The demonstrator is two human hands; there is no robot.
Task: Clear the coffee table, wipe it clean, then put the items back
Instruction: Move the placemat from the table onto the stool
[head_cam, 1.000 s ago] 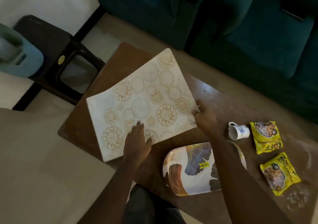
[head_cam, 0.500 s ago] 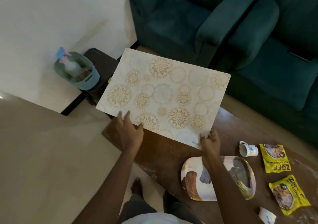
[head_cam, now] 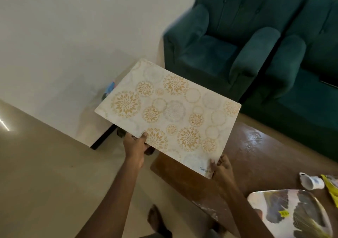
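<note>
I am on the first step: clearing the table. The mat [head_cam: 170, 117] is up in the air, over the left end of the coffee table [head_cam: 256, 155]. My left hand [head_cam: 134, 144] pinches its near edge, thumb on top. My right hand [head_cam: 222, 168] pinches its near right corner.

Next, I think the mat needs a spot off the table. It is thin and may flop, so it needs both hands.

The green armchair [head_cam: 228, 42] is close behind. A dark stool [head_cam: 104, 139] hides under the mat, with something blue [head_cam: 110, 86] on it; I cannot tell what. A cup [head_cam: 311, 182] on its side, a tray [head_cam: 292, 214] and a yellow packet [head_cam: 332, 184] sit on the table. They must go before I wipe.
</note>
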